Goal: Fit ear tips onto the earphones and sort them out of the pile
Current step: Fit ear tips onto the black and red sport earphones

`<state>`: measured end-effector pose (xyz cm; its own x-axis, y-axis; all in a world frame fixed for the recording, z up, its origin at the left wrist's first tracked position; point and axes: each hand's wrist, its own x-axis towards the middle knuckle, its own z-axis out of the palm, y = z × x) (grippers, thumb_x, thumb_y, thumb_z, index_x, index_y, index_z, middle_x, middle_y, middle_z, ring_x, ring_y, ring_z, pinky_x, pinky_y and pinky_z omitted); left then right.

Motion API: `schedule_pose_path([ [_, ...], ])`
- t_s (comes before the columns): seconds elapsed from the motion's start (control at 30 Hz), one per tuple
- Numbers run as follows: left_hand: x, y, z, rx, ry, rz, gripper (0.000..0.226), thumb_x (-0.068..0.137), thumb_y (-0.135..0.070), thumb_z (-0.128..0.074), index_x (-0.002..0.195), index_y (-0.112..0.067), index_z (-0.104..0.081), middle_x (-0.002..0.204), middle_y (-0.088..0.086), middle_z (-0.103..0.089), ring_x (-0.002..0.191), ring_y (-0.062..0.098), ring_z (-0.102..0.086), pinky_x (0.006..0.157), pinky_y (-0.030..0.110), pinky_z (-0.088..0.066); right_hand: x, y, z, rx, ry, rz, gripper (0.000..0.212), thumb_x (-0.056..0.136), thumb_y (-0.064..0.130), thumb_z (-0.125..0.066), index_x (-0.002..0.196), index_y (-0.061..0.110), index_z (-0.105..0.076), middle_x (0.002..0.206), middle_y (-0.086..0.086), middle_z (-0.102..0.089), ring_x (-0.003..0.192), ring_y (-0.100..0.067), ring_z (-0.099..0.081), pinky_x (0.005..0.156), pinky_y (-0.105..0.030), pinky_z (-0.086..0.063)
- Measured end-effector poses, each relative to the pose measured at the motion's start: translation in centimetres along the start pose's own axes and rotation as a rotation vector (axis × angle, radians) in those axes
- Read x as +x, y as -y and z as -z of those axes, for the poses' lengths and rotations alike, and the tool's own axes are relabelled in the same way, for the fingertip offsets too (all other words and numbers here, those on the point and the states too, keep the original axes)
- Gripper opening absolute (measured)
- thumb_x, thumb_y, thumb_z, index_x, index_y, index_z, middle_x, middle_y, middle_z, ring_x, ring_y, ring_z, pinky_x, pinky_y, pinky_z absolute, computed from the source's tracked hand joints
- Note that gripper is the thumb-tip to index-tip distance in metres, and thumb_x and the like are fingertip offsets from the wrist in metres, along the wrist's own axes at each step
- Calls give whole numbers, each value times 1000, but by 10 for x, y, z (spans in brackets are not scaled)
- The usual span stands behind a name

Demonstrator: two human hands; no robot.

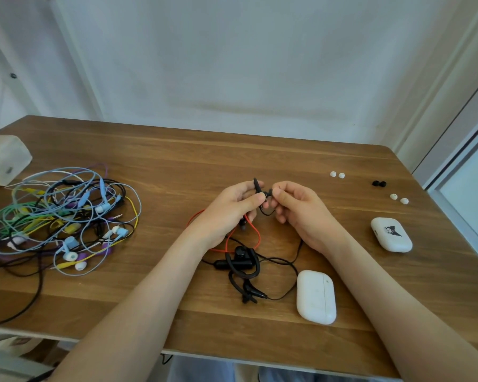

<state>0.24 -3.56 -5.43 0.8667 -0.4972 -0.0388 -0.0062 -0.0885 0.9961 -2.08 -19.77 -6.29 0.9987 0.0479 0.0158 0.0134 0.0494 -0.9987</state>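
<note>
Above the middle of the wooden table, my left hand grips a black ear-hook earphone. My right hand pinches the earphone's tip end, where a small black ear tip sits between its fingers. The black cable drops to more black ear-hook earphones and a red-cabled one below my hands. A tangled pile of coloured wired earphones lies at the left. Loose ear tips lie at the far right: a white pair, a black pair, another white pair.
A white earbud case lies near the front edge, right of the black earphones. A second white case with a black cartoon print lies further right. A translucent plastic box stands at the back left corner. A wall is behind the table.
</note>
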Motion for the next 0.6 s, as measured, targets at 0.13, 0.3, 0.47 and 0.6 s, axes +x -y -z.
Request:
schedule_pose_path([
  [0.13, -1, 0, 0, -25, 2, -9, 30, 101, -15, -45, 130, -14, -50, 78, -6, -58, 53, 4, -46, 51, 17, -35, 1, -1, 1, 9, -21, -1, 20, 99, 10, -46, 86, 12, -60, 71, -1, -56, 58, -8, -45, 53, -20, -39],
  [0.3, -1, 0, 1, -40, 1, -11, 31, 101, -14, -45, 131, -13, -49, 77, -6, -58, 53, 4, -46, 50, 17, -35, 0, -2, -1, -43, -38, 1, 19, 99, 10, -47, 85, 12, -60, 71, -1, -56, 57, -7, -46, 53, -18, -40],
  [0.47, 0, 2, -2, 2, 0, -31, 24, 101, -15, -45, 124, -18, -51, 77, -7, -57, 54, 4, -45, 52, 13, -37, -1, -2, 0, -52, -8, 21, 19, 98, 9, -48, 84, 12, -60, 70, 0, -57, 58, -7, -46, 54, -19, -40],
  [0.6, 0, 2, -1, -2, -5, -46, 17, 100, -14, -46, 111, -25, -55, 76, -6, -57, 53, 5, -45, 51, 15, -37, -1, -2, 2, -43, 24, 23, 19, 98, 8, -48, 84, 12, -59, 70, -1, -57, 58, -8, -46, 54, -19, -40],
])
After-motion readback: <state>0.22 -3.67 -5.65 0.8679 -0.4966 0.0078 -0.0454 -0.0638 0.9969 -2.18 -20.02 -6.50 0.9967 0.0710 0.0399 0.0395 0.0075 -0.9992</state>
